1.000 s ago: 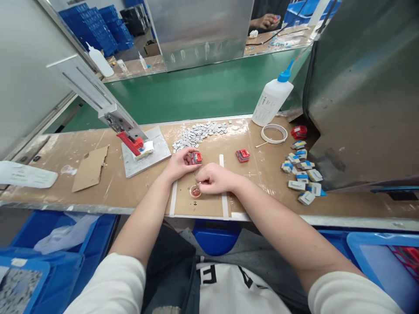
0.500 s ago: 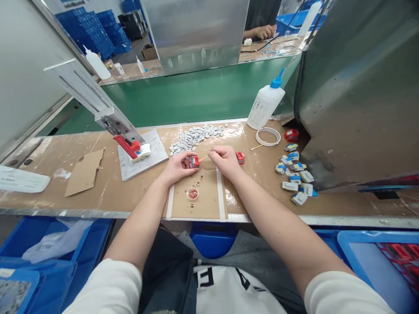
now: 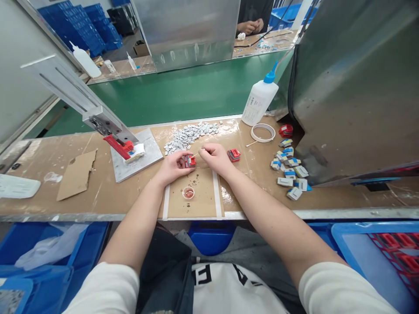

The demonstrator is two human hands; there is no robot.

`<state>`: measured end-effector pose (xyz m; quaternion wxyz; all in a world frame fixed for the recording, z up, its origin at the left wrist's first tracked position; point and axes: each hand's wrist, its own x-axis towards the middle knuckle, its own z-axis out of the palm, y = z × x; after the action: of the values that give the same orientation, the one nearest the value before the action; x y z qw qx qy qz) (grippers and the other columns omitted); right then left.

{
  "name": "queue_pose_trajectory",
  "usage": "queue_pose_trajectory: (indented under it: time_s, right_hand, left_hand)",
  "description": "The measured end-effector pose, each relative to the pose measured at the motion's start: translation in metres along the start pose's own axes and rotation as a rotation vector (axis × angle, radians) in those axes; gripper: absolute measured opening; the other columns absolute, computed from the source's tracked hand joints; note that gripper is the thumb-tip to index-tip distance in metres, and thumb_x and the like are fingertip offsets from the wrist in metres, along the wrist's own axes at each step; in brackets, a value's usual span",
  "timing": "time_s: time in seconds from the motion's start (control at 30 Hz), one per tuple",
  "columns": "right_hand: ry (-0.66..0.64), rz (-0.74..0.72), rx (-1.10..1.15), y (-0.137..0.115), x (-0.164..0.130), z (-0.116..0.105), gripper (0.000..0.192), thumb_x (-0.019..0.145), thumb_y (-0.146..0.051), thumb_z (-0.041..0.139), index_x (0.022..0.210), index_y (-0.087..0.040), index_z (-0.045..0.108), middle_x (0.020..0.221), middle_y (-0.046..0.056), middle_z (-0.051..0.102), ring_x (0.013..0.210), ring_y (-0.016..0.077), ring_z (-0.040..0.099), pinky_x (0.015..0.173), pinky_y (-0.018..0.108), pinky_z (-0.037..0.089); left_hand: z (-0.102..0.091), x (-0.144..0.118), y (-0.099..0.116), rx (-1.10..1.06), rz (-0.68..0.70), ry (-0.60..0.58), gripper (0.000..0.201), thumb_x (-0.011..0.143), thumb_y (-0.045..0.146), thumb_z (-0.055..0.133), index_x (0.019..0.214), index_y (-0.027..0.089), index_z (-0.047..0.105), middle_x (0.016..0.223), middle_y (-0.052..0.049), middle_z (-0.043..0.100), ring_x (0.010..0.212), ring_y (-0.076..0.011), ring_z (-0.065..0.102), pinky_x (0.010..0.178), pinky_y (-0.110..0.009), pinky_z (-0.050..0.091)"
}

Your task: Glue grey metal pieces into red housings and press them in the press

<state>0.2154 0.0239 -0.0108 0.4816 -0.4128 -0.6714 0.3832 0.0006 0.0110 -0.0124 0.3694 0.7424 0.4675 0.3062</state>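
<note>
My left hand (image 3: 175,167) is closed around a small red and grey plastic housing (image 3: 190,161), held just above the cardboard mat. My right hand (image 3: 215,158) pinches a thin cotton swab (image 3: 196,154). The swab slants down to the left, and its far end meets the upper edge of the housing; the tip itself is too small to make out. Just right of my right hand lies a second red and grey housing (image 3: 233,155). Below my hands, a small clear cup (image 3: 188,193) with reddish liquid stands on the taped mat (image 3: 203,205).
Small grey pieces (image 3: 186,138) lie heaped behind my hands. To the left is a metal press stand (image 3: 137,163); to the right, a white squeeze bottle (image 3: 258,102), a tape roll (image 3: 273,133) and several blue-and-yellow-marked blocks (image 3: 290,171). A co-worker's hands (image 3: 252,27) show across the green belt (image 3: 196,93).
The swab's end has moved from the housing's right side onto its upper edge. My right hand has shifted slightly, uncovering more of the second housing. The whole view has drifted a little.
</note>
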Motion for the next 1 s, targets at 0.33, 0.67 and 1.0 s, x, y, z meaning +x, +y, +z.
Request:
queue_pose_trajectory:
  time_s: [0.33, 0.67, 1.0]
  right_hand:
    - [0.022, 0.006, -0.032, 0.0026, -0.0016, 0.0007, 0.036, 0.081, -0.038, 0.050, 0.060, -0.024, 0.025, 0.063, -0.005, 0.020, 0.061, 0.0101, 0.025, 0.060, 0.029, 0.018]
    - [0.024, -0.007, -0.042, 0.0003, -0.0030, -0.0001, 0.034, 0.079, -0.036, 0.048, 0.060, -0.024, 0.023, 0.062, -0.005, 0.019, 0.060, 0.0097, 0.023, 0.060, 0.029, 0.017]
    - [-0.105, -0.024, -0.019, 0.0013, -0.0040, 0.0002, 0.031, 0.079, -0.032, 0.047, 0.059, -0.023, 0.025, 0.061, -0.005, 0.022, 0.060, 0.0098, 0.027, 0.060, 0.029, 0.018]
  left_hand:
    - [-0.0005, 0.0002, 0.0026, -0.017, -0.010, 0.002, 0.052, 0.075, 0.035, 0.085, 0.123, 0.020, 0.070, 0.085, 0.001, 0.068, 0.066, -0.0123, 0.058, 0.064, -0.025, 0.049]
    - [-0.0011, 0.0001, 0.0027, -0.017, -0.011, 0.006, 0.051, 0.075, 0.033, 0.086, 0.122, 0.020, 0.070, 0.089, 0.000, 0.069, 0.066, -0.0116, 0.059, 0.064, -0.025, 0.049]
    - [-0.0011, 0.0003, 0.0009, 0.016, -0.008, 0.011, 0.051, 0.076, 0.037, 0.085, 0.122, 0.020, 0.069, 0.088, 0.000, 0.069, 0.066, -0.0121, 0.060, 0.063, -0.025, 0.050]
